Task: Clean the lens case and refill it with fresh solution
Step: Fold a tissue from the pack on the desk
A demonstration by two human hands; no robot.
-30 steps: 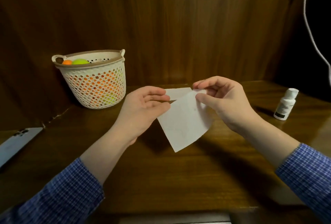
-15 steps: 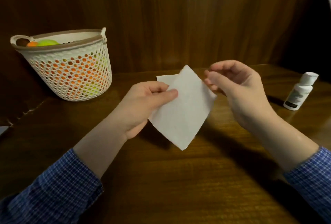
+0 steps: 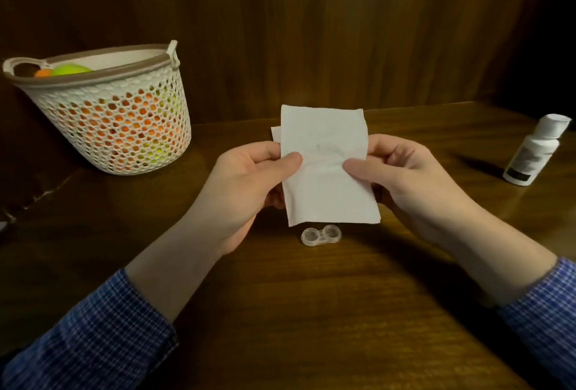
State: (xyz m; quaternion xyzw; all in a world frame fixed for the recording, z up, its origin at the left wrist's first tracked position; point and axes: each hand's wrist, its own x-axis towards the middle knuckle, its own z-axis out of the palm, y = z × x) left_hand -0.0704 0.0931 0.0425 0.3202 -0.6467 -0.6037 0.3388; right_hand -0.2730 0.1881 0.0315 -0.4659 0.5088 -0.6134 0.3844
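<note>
Nearest: both forearms in blue checked sleeves (image 3: 93,339) enter from the near edge over the wooden table (image 3: 311,327).

Lens case (image 3: 321,235): clear plastic, two joined round wells, lying flat on the table just below the lower edge of the tissue and between the two wrists. No caps seen on it; whether the wells hold liquid cannot be told. Neither hand touches it.

Tissue (image 3: 325,171): white, folded sheet, held upright above the table, a second layer peeking out at its far left corner. Left hand (image 3: 246,184) closed on the left edge, thumb on the near face and fingers behind. Right hand (image 3: 405,177) closed likewise on the right edge, thumb pressing a crease into the paper.

Handling, judged: the case looks very light, stiff and smooth, so it could skate on the wood if wiped one-handed. Best pinched across the narrow bridge between the wells or by the outer rim, keeping the wells free for the tissue. The tissue is soft and limp and would likely tear if wet; fold it over a fingertip to reach into a well.

Farther right: white solution bottle (image 3: 533,153), cap on, upright, well apart from both hands.

Far left: pale mesh basket (image 3: 109,115) holding orange and green round things
</note>
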